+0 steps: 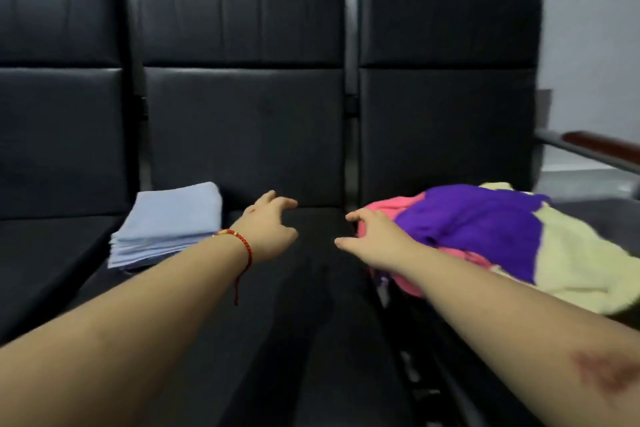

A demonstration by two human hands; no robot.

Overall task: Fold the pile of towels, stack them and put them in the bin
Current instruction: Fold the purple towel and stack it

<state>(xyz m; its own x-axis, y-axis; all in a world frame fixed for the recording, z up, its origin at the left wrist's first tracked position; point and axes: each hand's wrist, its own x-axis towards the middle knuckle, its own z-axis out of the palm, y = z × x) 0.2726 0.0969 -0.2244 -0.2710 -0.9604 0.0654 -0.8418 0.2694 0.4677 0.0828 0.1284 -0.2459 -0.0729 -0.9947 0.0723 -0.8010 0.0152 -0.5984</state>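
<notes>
**Both hands out over the middle seat, towels on either side**

From the head camera, a row of black padded seats (242, 135) runs across the view, with a pale wall behind them. Both bare forearms reach forward over the middle seat.

The left hand (268, 227) hangs above the seat cushion with its fingers loosely curled and spread, holding nothing. A red braided bracelet (239, 243) sits on that wrist, one loose end dangling below. Just beside this hand, at the gap between the left and middle seats, lies a stack of folded light-blue towels (166, 225) (its edges squared and layered, lying flat).

The right hand (372, 236) is at the near edge of the unfolded pile (485, 236) on the right seat. Its thumb and forefinger are apart and point toward the middle seat; whether the other fingers have hold of the cloth behind them I cannot tell. The pile is a loose heap: a pink towel (391, 206) next to the hand, a purple towel (478, 222) on top, and a pale yellow towel (581, 263) spreading to the right.

A dark armrest with a reddish-brown top (602, 146) shows at the far right.
</notes>
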